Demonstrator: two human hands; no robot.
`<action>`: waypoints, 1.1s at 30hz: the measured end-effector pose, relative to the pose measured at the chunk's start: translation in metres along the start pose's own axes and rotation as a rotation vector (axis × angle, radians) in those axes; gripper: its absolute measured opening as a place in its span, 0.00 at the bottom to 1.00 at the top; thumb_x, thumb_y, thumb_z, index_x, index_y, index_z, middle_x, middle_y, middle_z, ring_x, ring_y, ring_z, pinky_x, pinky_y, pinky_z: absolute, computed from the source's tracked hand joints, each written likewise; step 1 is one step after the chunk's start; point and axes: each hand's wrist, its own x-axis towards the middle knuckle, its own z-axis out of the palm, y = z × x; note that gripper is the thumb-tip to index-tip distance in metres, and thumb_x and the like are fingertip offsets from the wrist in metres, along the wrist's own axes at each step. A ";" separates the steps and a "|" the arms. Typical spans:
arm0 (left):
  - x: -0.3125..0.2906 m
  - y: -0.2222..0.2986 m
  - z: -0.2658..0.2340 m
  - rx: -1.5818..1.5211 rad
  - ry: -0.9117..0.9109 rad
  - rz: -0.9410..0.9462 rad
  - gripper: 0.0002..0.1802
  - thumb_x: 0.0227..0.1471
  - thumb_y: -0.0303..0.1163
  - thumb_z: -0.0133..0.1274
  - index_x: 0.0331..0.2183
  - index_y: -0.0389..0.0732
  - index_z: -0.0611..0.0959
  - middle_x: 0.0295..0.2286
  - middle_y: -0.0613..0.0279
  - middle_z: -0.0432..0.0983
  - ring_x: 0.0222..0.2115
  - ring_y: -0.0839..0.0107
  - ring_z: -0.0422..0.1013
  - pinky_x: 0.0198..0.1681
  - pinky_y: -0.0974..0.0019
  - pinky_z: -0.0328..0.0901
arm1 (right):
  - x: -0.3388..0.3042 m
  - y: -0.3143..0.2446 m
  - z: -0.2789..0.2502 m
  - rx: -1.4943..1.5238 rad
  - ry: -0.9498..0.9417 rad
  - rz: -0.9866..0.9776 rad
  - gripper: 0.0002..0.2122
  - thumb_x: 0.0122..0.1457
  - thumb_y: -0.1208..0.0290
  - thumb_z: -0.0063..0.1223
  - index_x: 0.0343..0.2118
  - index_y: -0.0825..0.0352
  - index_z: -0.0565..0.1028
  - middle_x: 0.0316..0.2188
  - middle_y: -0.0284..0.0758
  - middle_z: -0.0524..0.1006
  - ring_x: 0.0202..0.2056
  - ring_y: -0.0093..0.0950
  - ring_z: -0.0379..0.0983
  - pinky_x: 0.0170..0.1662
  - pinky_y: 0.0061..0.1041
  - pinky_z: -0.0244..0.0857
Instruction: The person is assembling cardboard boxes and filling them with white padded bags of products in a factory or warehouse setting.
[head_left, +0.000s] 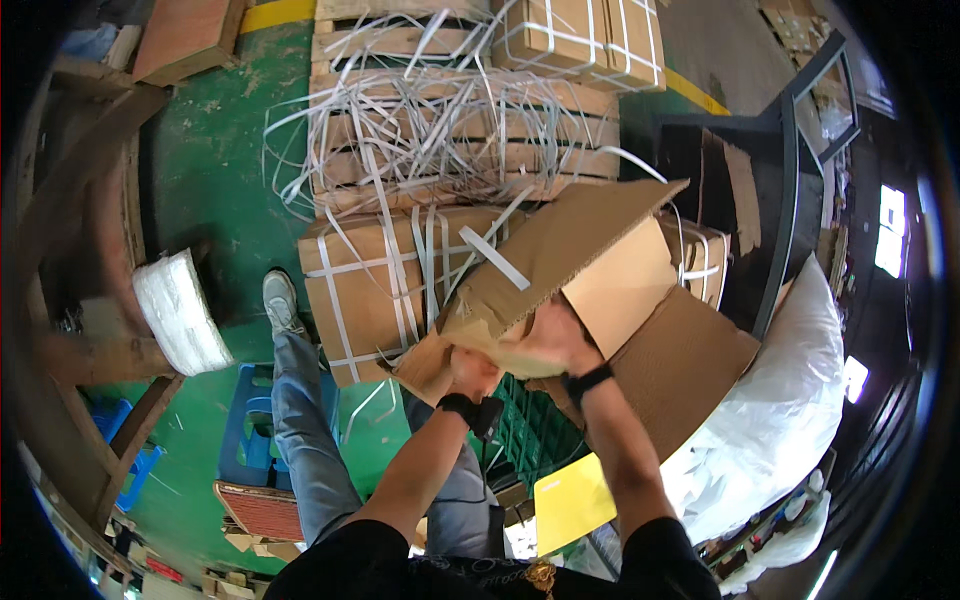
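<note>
An opened cardboard box (560, 240) with its flaps spread stands tilted in front of me. My left hand (475, 372) is closed at the box's near left edge, its fingers partly hidden by the cardboard. Reaching in among the flaps, my right hand (552, 335) is blurred, and its fingers are hard to make out. A dark band is on each of my wrists. Just behind the box lies a strapped brown carton (350, 290), with white straps around it.
Tangled white strapping (440, 130) covers a wooden pallet (330, 180) beyond the cartons. More strapped cartons (580, 40) stand at the far end. On my right are a large white sack (770, 410) and a dark metal frame (790, 200). A blue stool (240, 430) stands left, a green crate (535, 425) below the box.
</note>
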 end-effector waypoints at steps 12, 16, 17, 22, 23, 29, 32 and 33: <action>-0.256 0.055 0.126 1.017 -0.035 -0.163 0.28 0.58 0.44 0.36 0.56 0.40 0.59 0.53 0.58 0.60 0.53 0.68 0.58 0.56 0.63 0.52 | -0.230 -0.087 0.002 1.007 0.221 0.106 0.47 0.26 0.74 0.71 0.53 0.69 0.52 0.45 0.38 0.64 0.50 0.31 0.60 0.53 0.32 0.57; -0.293 0.048 0.177 1.170 -0.129 -0.127 0.29 0.58 0.45 0.38 0.55 0.36 0.61 0.50 0.59 0.64 0.50 0.69 0.61 0.54 0.67 0.54 | -0.262 -0.100 0.033 1.584 0.186 0.100 0.40 0.40 0.64 0.62 0.56 0.68 0.53 0.48 0.38 0.64 0.49 0.32 0.63 0.50 0.32 0.60; -0.295 0.055 0.198 1.344 -0.116 -0.139 0.31 0.58 0.48 0.38 0.54 0.36 0.62 0.49 0.59 0.64 0.49 0.69 0.62 0.53 0.67 0.55 | -0.268 -0.084 0.056 1.673 0.124 0.242 0.34 0.46 0.63 0.56 0.56 0.67 0.54 0.47 0.38 0.66 0.48 0.33 0.64 0.50 0.34 0.61; -0.330 0.091 0.278 1.818 -0.134 -0.158 0.36 0.53 0.56 0.43 0.49 0.32 0.68 0.44 0.51 0.70 0.44 0.66 0.66 0.46 0.67 0.60 | -0.271 -0.196 0.038 1.995 0.308 0.101 0.26 0.58 0.52 0.40 0.53 0.65 0.60 0.49 0.40 0.67 0.48 0.35 0.65 0.49 0.33 0.63; -0.343 0.092 0.295 2.064 -0.179 -0.137 0.36 0.53 0.55 0.43 0.48 0.30 0.69 0.42 0.51 0.71 0.42 0.68 0.68 0.45 0.68 0.61 | -0.278 -0.199 0.044 1.995 0.311 0.083 0.26 0.58 0.52 0.40 0.53 0.65 0.60 0.49 0.40 0.67 0.48 0.35 0.65 0.49 0.33 0.63; -0.433 0.108 0.393 2.359 -0.309 -0.060 0.39 0.49 0.61 0.44 0.40 0.29 0.76 0.34 0.44 0.74 0.36 0.58 0.72 0.38 0.65 0.64 | -0.311 -0.283 0.029 2.110 0.299 -0.034 0.29 0.57 0.47 0.37 0.56 0.62 0.58 0.52 0.38 0.64 0.52 0.36 0.61 0.54 0.35 0.57; -0.483 0.114 0.423 2.397 -0.265 0.038 0.39 0.49 0.62 0.43 0.37 0.29 0.77 0.33 0.43 0.75 0.34 0.56 0.72 0.38 0.62 0.65 | -0.319 -0.288 0.016 2.632 -0.265 -0.192 0.30 0.58 0.45 0.33 0.57 0.61 0.57 0.56 0.36 0.60 0.55 0.32 0.56 0.58 0.30 0.51; -0.500 0.114 0.434 2.401 -0.233 0.053 0.39 0.49 0.62 0.43 0.36 0.29 0.78 0.32 0.43 0.75 0.34 0.55 0.72 0.38 0.61 0.65 | -0.322 -0.283 0.015 2.601 -0.316 -0.219 0.30 0.58 0.45 0.33 0.57 0.61 0.57 0.56 0.36 0.60 0.55 0.32 0.56 0.58 0.30 0.51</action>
